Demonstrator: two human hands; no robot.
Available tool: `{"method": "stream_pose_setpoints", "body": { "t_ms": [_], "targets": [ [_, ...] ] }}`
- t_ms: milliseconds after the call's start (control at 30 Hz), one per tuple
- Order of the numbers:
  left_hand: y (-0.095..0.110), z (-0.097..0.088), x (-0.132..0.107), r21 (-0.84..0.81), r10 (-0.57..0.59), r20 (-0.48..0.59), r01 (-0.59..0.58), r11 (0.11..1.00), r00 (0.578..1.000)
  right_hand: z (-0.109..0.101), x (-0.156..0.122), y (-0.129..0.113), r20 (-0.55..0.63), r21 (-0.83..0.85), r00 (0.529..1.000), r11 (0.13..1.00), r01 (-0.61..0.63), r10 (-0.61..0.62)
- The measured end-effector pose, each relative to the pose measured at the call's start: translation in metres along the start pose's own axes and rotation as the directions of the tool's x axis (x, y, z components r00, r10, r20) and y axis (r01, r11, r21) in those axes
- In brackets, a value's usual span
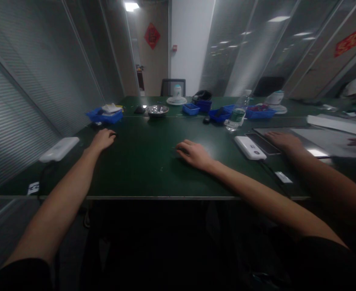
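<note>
Head view: green table (144,173), slatted glass walls (17,93), 2 red hangings (152,36) (347,43).

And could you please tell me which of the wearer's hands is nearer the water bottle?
Right: the right hand is left of the water bottle, on its near side; the left hand is much farther left.

a dark green desk (141,169) with a pale front edge spreads beneath the left hand (103,139) and the right hand (195,154), a dim grey floor (2,226) showing below and left of them, and a glass wall with slatted blinds (17,85) rising beside the left one. straight beyond both hands stand a dark-backed chair (167,87), a white column (192,40) and a beige door (161,60) bearing a red diamond decoration (152,36). glass panels (226,60) to the far right catch scattered light reflections.
</note>
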State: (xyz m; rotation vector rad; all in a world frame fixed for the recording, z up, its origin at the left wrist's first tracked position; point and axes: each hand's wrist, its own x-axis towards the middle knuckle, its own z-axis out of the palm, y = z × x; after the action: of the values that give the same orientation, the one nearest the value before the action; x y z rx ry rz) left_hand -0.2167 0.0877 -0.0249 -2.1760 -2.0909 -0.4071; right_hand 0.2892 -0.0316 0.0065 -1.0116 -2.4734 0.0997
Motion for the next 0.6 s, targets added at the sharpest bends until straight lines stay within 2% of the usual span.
{"method": "stream_pose_setpoints", "body": {
  "t_ms": [100, 300, 433, 600],
  "targets": [
    [-0.002, -0.003, -0.002, 0.002, -0.029, 0.004, 0.029, 1.000, 1.000, 0.000, 0.000, 0.001, 0.001, -0.014, 1.000, 1.000, 0.008, -0.008],
    [0.022, -0.012, -0.011, -0.025, 0.006, -0.047, -0.007, 1.000, 0.999, -0.002, 0.000, -0.001, 0.015, -0.005, 1.000, 1.000, 0.013, -0.013],
    [0.030, -0.018, -0.018, -0.052, -0.011, -0.040, 0.009, 0.999, 0.999, -0.002, 0.001, -0.001, 0.017, 0.003, 1.000, 1.000, 0.012, -0.012],
    [0.047, -0.019, -0.019, -0.293, 0.032, -0.055, -0.047, 0.955, 0.998, 0.003, 0.001, 0.003, 0.018, -0.029, 1.000, 0.999, 0.023, -0.022]
  ]
}}
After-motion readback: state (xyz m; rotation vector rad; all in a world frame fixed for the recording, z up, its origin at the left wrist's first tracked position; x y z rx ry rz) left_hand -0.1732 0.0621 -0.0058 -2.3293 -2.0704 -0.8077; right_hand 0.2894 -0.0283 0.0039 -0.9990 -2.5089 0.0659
